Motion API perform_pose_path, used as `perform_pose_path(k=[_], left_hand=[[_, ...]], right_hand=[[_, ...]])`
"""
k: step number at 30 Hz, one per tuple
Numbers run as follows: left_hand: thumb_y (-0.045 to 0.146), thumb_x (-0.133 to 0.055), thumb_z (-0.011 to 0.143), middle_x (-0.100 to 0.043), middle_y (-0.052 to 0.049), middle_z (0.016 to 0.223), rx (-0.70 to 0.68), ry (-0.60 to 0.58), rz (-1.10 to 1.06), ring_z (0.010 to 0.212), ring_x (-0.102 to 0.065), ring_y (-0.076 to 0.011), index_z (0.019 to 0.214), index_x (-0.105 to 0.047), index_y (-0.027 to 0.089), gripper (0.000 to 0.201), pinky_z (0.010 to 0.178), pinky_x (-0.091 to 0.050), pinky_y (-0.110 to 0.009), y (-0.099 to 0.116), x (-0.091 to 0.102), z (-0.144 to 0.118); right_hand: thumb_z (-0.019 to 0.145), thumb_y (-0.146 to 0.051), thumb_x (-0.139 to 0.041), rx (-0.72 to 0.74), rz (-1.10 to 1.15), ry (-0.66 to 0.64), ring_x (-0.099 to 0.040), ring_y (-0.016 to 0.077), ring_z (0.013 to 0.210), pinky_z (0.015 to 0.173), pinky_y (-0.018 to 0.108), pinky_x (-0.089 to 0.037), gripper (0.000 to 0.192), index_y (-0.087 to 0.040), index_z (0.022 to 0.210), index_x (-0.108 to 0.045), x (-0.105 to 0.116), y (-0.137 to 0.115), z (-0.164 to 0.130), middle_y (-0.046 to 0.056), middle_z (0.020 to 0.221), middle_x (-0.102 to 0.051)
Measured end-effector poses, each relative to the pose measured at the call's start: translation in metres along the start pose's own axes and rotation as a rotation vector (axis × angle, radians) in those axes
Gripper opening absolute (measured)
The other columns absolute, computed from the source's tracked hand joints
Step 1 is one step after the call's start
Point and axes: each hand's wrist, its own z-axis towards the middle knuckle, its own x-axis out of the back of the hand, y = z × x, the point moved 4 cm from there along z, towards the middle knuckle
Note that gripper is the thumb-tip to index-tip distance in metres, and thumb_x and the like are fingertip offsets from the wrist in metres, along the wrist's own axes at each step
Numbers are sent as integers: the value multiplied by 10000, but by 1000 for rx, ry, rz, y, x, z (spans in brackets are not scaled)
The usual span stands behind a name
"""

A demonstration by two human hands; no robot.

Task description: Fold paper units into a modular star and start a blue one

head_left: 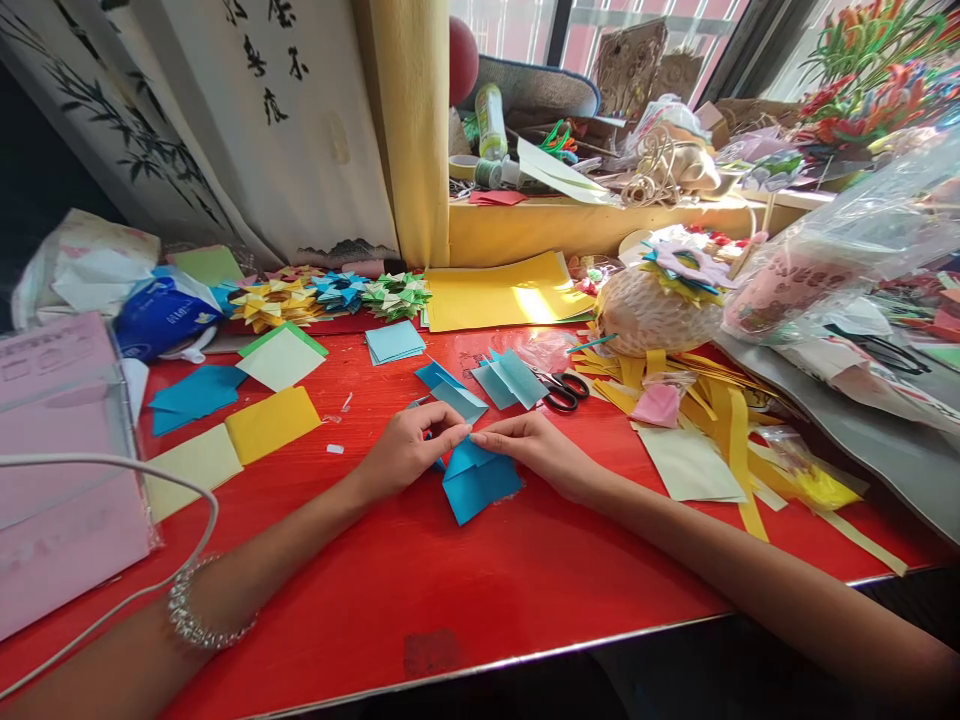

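Note:
Both hands meet near the middle of the red table, pinching a partly folded sheet of blue paper (480,484). My left hand (411,445) grips its upper left side with thumb and fingertips. From the other side, my right hand (538,450) has its thumb and fingers closed on the top edge. The paper's lower part hangs open toward me with a slanting fold across it. Just beyond the hands lie folded blue paper pieces (459,397) and more pale blue folded pieces (511,380). Black-handled scissors (564,390) are beside them.
Blue sheets (196,398), a yellow sheet (272,423) and a pink box (67,470) occupy the left. Folded paper stars (341,292) line the back beside a large yellow sheet (495,293). Yellow strips (739,450) and a wrapped cup (799,280) are at right.

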Motion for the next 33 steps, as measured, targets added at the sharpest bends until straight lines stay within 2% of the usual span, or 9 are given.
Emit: perform_pose_path(k=[6,13,16,20,22,27,29,31,33], left_hand=[[388,-458,818,-545,2,720,-6,7,30,674,-490,-121,733,-558,163,261,594,-390,-220,1,0,0],[382,-467,816,-547,-5,736,-15,48,12,709,-494,-129,746,-556,156,253,633,-395,-224,1,1,0],[390,-474,810,-514,6,702,8,104,-58,662,-462,-114,738,-540,156,253,590,-382,-211,0,3,-1],[391,-487,802,-444,31,651,52,167,-163,584,-397,-86,737,-526,162,242,526,-344,-195,-5,5,0],[391,-499,793,-456,28,662,54,155,-189,604,-415,-89,731,-529,161,240,552,-358,-199,-5,4,1],[406,-531,762,-517,1,697,50,25,-157,645,-457,-115,729,-564,155,255,578,-383,-226,-4,-1,2],[399,-531,765,-517,3,699,55,81,-155,639,-451,-111,742,-569,157,245,574,-375,-225,-5,1,2],[388,-526,775,-511,9,705,60,198,-186,649,-450,-106,761,-567,163,229,588,-370,-220,-6,6,2],[385,-528,777,-502,15,702,71,292,-220,651,-447,-103,763,-560,167,221,588,-363,-214,-8,11,2]], right_hand=[[749,-450,-559,11,-31,25,-267,54,474,432,204,-207,363,-123,601,-508,0,2,1,-43,535,-333],[737,-458,-567,-25,-42,55,-362,67,421,404,202,-255,379,-148,557,-445,-1,2,1,-46,477,-376],[723,-440,-589,1,-70,98,-336,61,457,432,207,-238,360,-131,562,-497,3,1,3,-39,503,-391],[721,-428,-593,78,-84,209,-386,80,543,497,218,-268,320,-114,666,-618,13,-2,6,-14,580,-484],[720,-423,-598,111,-73,272,-407,86,561,514,219,-280,308,-120,677,-635,17,-3,7,-11,592,-509],[710,-402,-617,150,52,382,-485,108,627,574,220,-360,260,-143,723,-641,23,-2,6,2,685,-583],[724,-401,-604,183,170,419,-521,120,668,619,232,-406,246,-165,790,-625,26,0,7,5,748,-595],[735,-399,-594,191,277,435,-547,127,695,666,258,-441,259,-184,880,-595,26,1,8,8,795,-595],[715,-379,-623,174,291,423,-560,130,729,704,270,-453,299,-192,942,-568,24,2,9,10,833,-597]])
